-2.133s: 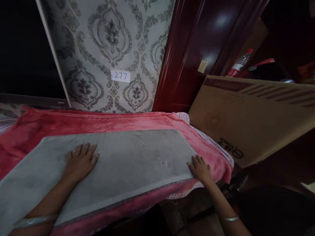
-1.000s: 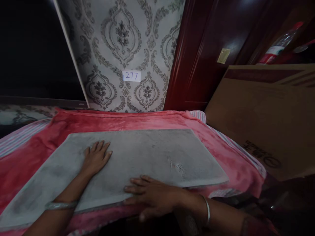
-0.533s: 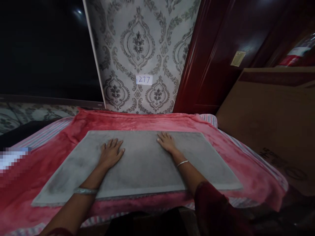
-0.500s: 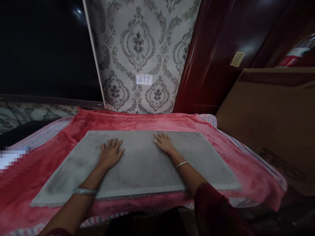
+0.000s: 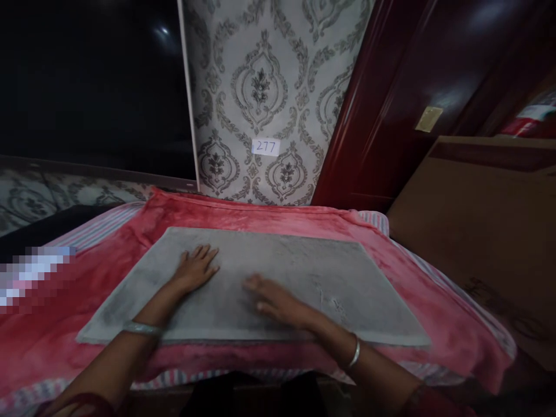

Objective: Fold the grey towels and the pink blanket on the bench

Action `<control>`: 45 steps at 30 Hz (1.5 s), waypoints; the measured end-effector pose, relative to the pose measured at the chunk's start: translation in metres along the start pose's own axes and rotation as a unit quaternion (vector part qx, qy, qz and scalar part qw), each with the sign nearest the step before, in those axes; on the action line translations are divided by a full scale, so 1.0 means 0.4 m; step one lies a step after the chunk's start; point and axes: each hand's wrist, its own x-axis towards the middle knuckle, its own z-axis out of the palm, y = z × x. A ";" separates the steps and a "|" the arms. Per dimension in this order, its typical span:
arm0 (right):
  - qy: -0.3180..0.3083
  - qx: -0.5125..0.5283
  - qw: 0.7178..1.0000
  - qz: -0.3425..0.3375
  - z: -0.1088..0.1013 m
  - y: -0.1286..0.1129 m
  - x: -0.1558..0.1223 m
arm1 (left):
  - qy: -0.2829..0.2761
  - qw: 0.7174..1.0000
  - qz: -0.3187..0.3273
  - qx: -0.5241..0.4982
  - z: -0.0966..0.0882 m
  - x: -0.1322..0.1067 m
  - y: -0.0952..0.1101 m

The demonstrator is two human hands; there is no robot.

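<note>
A grey rectangular plush cloth (image 5: pixel 295 260), like a towel or a mat, lies spread on a pink-red fleece blanket (image 5: pixel 434 307). Palm down on its left half, my left hand (image 5: pixel 195 269) has its fingers apart. Over the middle of the cloth is my right hand (image 5: pixel 273 298), its fingers stretched forward and the thumb apart. Motion blurs its fingertips, so I cannot tell if they press on the cloth. Neither hand holds anything. Light marks show in the nap to the right of my right hand.
Behind the blanket stands a patterned wall with a "277" label (image 5: pixel 266 147). A dark television screen (image 5: pixel 95 87) is at the left. To the right are a dark red wooden panel (image 5: pixel 382 104) and a large cardboard box (image 5: pixel 482 214). A bottle (image 5: pixel 530 119) shows above the box.
My right hand has moved back toward me and slightly left across the cloth. My left hand stays on the left half. The view has shifted a little.
</note>
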 end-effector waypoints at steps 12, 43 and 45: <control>0.093 -0.173 0.899 0.391 -0.155 0.277 0.142 | 0.113 0.986 -0.119 -0.021 0.062 -0.178 -0.318; 0.026 -0.199 0.934 0.295 -0.021 0.165 0.443 | 0.210 0.968 -0.119 -0.074 0.056 -0.201 -0.298; 0.000 -0.198 0.953 0.231 0.008 0.125 0.497 | 0.213 0.967 -0.119 -0.077 0.058 -0.201 -0.299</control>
